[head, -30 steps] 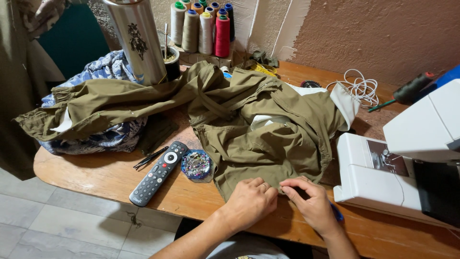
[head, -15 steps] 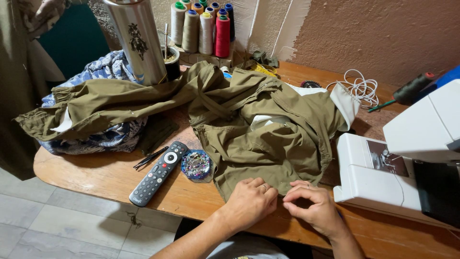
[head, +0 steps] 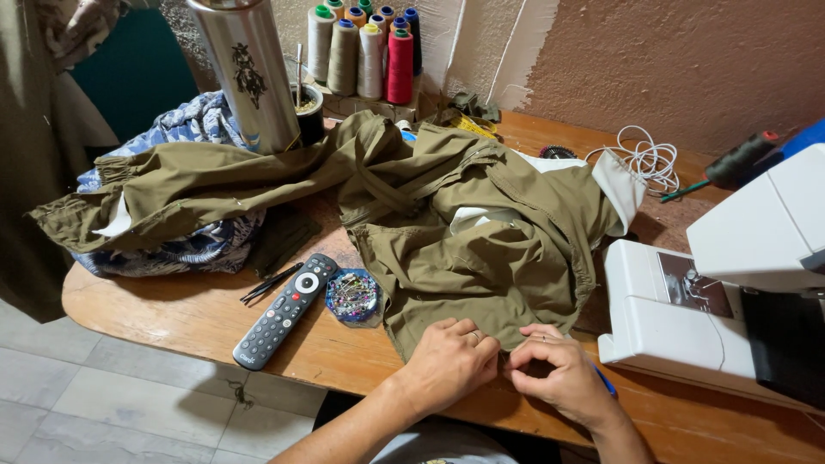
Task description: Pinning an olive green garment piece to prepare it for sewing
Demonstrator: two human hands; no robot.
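At the surface's near edge we see two hands: the left hand (head: pixel 449 361) and right hand (head: pixel 560 372) both have their fingers pinched on the hem of one olive garment (head: pixel 464 249). One remote (head: pixel 286 310) and one pin dish (head: pixel 352 296) lie left of them; one white sewing machine (head: pixel 722 283) stands at the right edge.

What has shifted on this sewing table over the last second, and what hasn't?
The right hand has drawn in toward the left hand, so both now pinch the near hem of the olive garment close together. A blue thing that showed beside the right hand is now mostly covered. The left hand barely moved. The remote control, pin dish and sewing machine stayed put.
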